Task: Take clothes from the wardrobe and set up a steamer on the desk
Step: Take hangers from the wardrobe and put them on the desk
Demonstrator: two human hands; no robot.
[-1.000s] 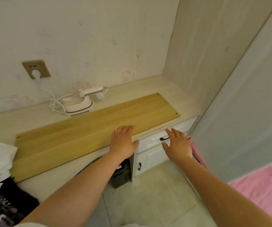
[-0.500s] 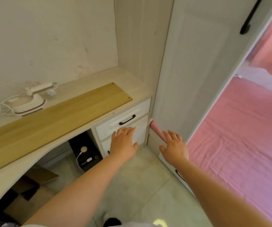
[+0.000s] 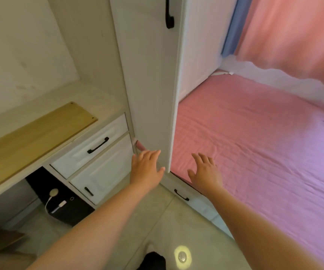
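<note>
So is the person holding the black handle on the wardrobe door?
No, both hands, left and right, are open and low down, far below the black handle on the wardrobe door.

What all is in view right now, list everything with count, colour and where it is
wardrobe door: one, white, centre, with a black handle up top
pink cloth: one, poking out at the door's lower left edge
desk: one, pale, left
wooden board: one, tan, lying on the desk
drawers: two, white, black handles, under the desk
black box: one, under the desk, white cable plugged in
bed sheet: one, pink, right
curtain: one, pink, upper right
left hand: open, at the door's bottom edge
right hand: open, over the bed's edge
</note>
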